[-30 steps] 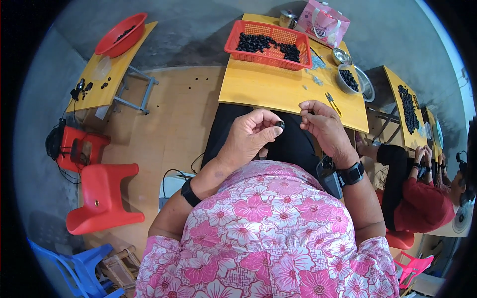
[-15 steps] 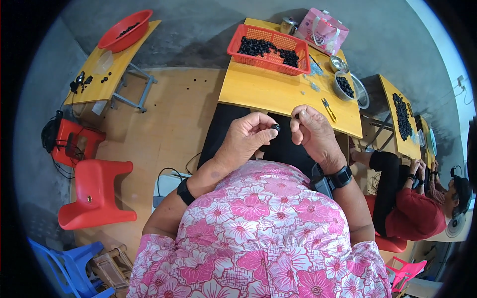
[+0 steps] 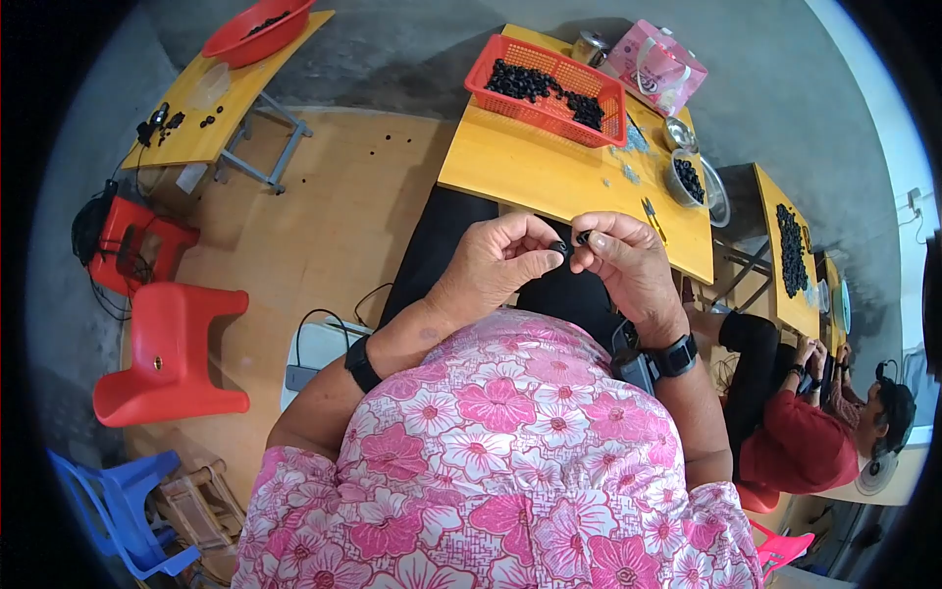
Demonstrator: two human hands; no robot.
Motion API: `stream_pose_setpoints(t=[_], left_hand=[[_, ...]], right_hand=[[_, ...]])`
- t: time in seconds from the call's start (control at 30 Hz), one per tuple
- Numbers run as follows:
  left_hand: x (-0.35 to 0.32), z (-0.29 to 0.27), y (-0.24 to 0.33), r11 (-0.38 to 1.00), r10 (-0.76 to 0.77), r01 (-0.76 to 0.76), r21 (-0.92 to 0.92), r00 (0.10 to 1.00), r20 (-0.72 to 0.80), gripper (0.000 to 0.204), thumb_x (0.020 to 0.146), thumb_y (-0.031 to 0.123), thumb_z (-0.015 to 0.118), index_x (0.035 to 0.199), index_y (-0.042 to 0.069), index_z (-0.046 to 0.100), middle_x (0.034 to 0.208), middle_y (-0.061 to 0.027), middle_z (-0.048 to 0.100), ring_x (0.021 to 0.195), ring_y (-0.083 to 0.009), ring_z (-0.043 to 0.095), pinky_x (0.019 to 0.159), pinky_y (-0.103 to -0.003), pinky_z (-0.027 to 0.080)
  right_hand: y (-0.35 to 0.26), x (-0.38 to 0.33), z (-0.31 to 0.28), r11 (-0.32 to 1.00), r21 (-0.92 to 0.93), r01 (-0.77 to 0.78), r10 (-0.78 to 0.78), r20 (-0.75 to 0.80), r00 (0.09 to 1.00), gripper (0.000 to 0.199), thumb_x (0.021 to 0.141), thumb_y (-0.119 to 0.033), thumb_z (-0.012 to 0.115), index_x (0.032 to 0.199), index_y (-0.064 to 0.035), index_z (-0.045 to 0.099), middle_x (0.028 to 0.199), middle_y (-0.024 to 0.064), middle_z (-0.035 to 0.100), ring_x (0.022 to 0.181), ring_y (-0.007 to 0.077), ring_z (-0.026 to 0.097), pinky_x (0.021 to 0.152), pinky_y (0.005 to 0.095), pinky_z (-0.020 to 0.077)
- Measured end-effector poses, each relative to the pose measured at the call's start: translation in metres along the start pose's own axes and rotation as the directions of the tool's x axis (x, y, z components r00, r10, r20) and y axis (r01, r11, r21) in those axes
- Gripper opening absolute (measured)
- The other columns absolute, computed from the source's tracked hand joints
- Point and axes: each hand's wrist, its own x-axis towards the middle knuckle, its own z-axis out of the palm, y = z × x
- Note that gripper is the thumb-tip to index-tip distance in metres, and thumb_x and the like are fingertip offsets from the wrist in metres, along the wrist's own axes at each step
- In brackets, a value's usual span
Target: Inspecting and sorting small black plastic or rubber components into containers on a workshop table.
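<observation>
My left hand pinches a small glossy black piece between thumb and forefinger, above my lap. Close beside it, my right hand is closed in a pinch on a second small dark piece. The fingertips of both hands nearly meet, and I cannot tell whether the two pieces touch. Beyond the hands, a red plastic basket with many similar black pieces stands on the yellow table. Yellow-handled snips lie near the table's right edge.
A bowl of black pieces, a pink bag and a metal tin stand on the table. Red stools are at left, with a red basin on another table. A person in red sits at right.
My right hand has come in toward the left, so the fingertips are now almost together. The whole view has tilted slightly.
</observation>
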Motion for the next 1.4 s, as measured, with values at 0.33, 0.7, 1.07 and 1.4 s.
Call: stream_pose_setpoints(t=[0.33, 0.7, 1.07, 1.4], left_hand=[[-0.001, -0.004, 0.001, 0.994, 0.021, -0.022, 0.106, 1.000, 0.009, 0.015, 0.088, 0.008, 0.063, 0.098, -0.001, 0.058, 0.084, -0.0049, 0.062, 0.071, -0.0083, 0.059, 0.058, -0.024, 0.055], [-0.001, -0.001, 0.004, 0.999, 0.016, -0.018, 0.031, 0.999, 0.047, 0.017, 0.088, 0.008, 0.062, 0.102, -0.002, 0.057, 0.089, -0.0075, 0.064, 0.072, -0.0105, 0.062, 0.061, -0.024, 0.055], [-0.001, -0.002, 0.004, 0.997, 0.032, -0.036, 0.070, 0.998, 0.056, 0.017, 0.089, 0.007, 0.061, 0.102, -0.003, 0.057, 0.090, -0.0080, 0.064, 0.074, -0.0111, 0.063, 0.062, -0.024, 0.055], [-0.001, -0.002, 0.001, 0.991, 0.058, -0.062, 0.116, 0.998, 0.033, 0.017, 0.088, 0.007, 0.062, 0.101, -0.003, 0.057, 0.088, -0.0081, 0.063, 0.073, -0.0113, 0.063, 0.060, -0.024, 0.055]], right_hand=[[-0.003, 0.001, 0.006, 0.995, -0.085, 0.056, -0.055, 0.014, 0.998, 0.019, 0.089, -0.009, 0.060, 0.105, 0.0018, 0.062, 0.089, 0.0046, 0.064, 0.074, 0.0119, 0.062, 0.072, 0.0242, 0.0522], [-0.004, 0.000, 0.010, 0.994, -0.088, 0.064, -0.059, 0.056, 0.997, 0.018, 0.088, -0.009, 0.062, 0.103, 0.0007, 0.063, 0.090, 0.0046, 0.064, 0.074, 0.0111, 0.061, 0.071, 0.0232, 0.0524], [0.000, 0.000, 0.011, 0.991, -0.120, 0.058, -0.051, 0.054, 0.997, 0.015, 0.089, -0.008, 0.060, 0.101, 0.0002, 0.063, 0.091, 0.0041, 0.064, 0.075, 0.0107, 0.061, 0.072, 0.0230, 0.0523], [0.000, 0.000, 0.011, 0.978, -0.199, 0.060, -0.052, 0.046, 0.998, 0.014, 0.090, -0.008, 0.057, 0.101, -0.0009, 0.063, 0.092, 0.0029, 0.064, 0.078, 0.0100, 0.061, 0.074, 0.0227, 0.0514]])
